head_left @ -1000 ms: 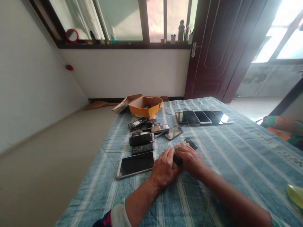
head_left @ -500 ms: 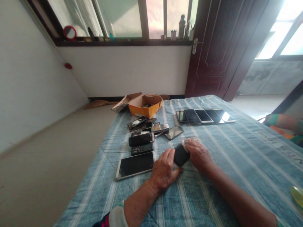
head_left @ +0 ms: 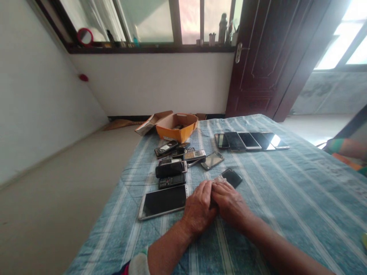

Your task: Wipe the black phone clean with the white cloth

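A dark smartphone lies on the striped cloth, its near left part hidden under my hands. My left hand is closed round that near end, thumb tucked out of sight. Bunched under the fingers of my right hand is a crumpled white wipe, pressed against the phone; whether it is cloth or tissue I cannot tell. The two hands touch each other. Just left of my left hand rests a large white-framed smartphone with a black screen.
Several old keypad phones are heaped behind the large phone, near an open orange box. A grey smartphone lies beyond my hands. Farther right, several smartphones form a row on the blue striped cloth.
My right hand and the wipe have slid left and nearer along the phone, up against my left hand. The phone's far right end is now uncovered.
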`<state>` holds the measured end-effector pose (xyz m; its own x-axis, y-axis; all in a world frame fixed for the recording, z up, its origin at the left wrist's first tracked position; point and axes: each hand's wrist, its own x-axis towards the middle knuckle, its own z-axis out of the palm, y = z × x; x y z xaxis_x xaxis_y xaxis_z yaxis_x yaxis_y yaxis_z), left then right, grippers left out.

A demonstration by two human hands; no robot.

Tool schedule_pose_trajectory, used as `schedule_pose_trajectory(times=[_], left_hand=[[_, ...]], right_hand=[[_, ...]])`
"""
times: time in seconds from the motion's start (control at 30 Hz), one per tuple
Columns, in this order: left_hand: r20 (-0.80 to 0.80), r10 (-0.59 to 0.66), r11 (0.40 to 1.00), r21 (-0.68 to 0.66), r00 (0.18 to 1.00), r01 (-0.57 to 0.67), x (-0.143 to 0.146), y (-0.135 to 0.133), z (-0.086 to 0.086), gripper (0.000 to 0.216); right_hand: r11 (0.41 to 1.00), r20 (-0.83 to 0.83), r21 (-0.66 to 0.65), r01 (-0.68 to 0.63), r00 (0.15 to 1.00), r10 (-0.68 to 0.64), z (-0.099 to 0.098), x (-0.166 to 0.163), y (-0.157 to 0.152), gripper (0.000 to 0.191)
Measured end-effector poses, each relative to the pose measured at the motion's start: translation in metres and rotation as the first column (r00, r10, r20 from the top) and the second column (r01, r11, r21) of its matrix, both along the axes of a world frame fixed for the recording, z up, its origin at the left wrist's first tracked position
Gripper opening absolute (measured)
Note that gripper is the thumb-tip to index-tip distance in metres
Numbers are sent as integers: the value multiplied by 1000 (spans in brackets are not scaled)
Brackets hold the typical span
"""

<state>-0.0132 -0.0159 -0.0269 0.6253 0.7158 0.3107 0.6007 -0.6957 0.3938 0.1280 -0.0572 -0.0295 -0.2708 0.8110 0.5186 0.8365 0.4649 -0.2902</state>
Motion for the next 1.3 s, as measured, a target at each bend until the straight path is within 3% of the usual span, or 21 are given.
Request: schedule_pose_trajectory(times=[0.27,0.5,0.63,0.9,1.1,1.2,1.3], left_hand=[[-57,5,999,-46,998,-7,0,-1,0,68],[-74,25,997,-71,997,-30,1,-3,5,71],[-85,35,996,-76,996,-41,2,-4,7,70],[5,58,996,-62,998,-57,1,-2,-1,74],[86,25,999,-35,996,-22,-1,-1,-7,70],[86,31,999,-40,996,-28,0,-1,-7,71],[82,42,998,-51,996,-38,1,-1,-6,71]], right_hand=[[984,70,-130,126,991,-117,4,12,17,26],[920,125,-184,345,937,-327,8,42,27,35],[892,99,-195,408,913,-396,5,52,30,34],[974,46,-158,164,986,-158,11,26,26,30],[990,-5,-124,-67,998,67,10,5,20,23],[987,11,-156,-38,999,41,11,5,21,23],[978,71,-199,70,996,-57,13,9,24,24]])
